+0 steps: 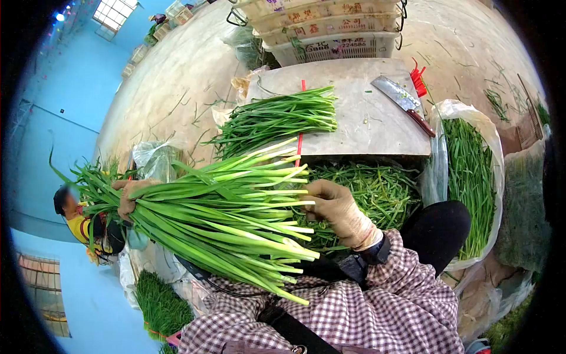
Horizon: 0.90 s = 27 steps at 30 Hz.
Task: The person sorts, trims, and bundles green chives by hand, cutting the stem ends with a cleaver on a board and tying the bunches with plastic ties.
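A large bunch of garlic chives (pixel 218 200) lies across in front of me, its pale cut ends fanned out to the right. My left hand (pixel 131 199), in a tan glove, is closed around the leafy left part of it. At the stalk ends, my right hand (pixel 339 212), also gloved, has thumb and fingers pinched together at a pale stalk tip. Beyond the bunch, a smaller pile of chives (pixel 277 118) rests on a board (pixel 359 112), over a red strip (pixel 299 147). A cleaver (pixel 404 103) with a brown handle lies at the board's right side.
Loose green trimmings (pixel 365 189) fill the space below the board. To the right, a plastic-lined container (pixel 500 159) holds more chives. Stacked crates (pixel 330 47) stand behind the board, near red ties (pixel 418 79). Another person (pixel 82 224) sits at far left.
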### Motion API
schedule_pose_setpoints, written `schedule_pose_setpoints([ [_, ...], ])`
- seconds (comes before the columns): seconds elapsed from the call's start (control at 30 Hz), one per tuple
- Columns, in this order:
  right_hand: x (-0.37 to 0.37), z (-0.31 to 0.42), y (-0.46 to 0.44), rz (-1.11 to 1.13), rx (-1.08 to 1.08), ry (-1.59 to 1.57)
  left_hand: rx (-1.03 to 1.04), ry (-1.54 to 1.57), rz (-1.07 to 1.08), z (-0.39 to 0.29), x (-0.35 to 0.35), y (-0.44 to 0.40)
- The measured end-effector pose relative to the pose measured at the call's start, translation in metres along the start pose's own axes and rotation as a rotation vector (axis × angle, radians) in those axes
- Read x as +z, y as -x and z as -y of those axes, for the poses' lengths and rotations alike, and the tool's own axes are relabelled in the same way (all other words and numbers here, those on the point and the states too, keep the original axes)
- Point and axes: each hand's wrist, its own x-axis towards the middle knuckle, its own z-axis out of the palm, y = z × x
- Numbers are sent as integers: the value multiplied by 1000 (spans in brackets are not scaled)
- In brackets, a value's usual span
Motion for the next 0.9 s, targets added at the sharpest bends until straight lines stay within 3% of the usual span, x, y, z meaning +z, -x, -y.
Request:
schedule_pose_setpoints([
  [0.07,-12,-6,2,16,-23,24,-16,-127,-57,-2,6,5],
  [0.1,-16,-7,2,-31,-44,43,-26,-189,-84,0,10,7],
  [0.13,-20,-8,3,-79,-65,62,-32,-141,28,1,-1,1],
  [0.23,-41,-9,-13,-243,-134,74,-53,-175,-6,-18,7,12],
  [0.3,-47,2,-21,-171,-160,2,-300,75,65,12,-11,6],
  [0.4,-48,7,-38,25,-98,5,-493,165,-72,31,-6,3],
  [0.43,-47,10,-41,128,-77,8,-308,-18,-180,46,3,13],
  [0.47,-42,21,-46,196,-75,221,-146,-229,-312,72,12,19],
  [0.57,-22,30,-49,261,-45,181,-348,-325,-435,91,22,11],
  [0.6,-20,37,-48,153,65,194,-220,-254,-444,116,20,13],
  [0.7,-23,32,-40,53,31,183,-209,-365,-472,123,25,10],
  [0.73,-33,19,-44,57,-97,250,-177,-295,-465,111,27,11],
  [0.8,-68,14,-35,-12,3,286,-113,-153,-450,76,30,11],
  [0.87,-94,14,-22,-49,51,295,-120,-144,-180,84,13,-11],
  [0.9,-96,27,-7,-45,77,311,-167,-183,-157,72,13,-18],
])
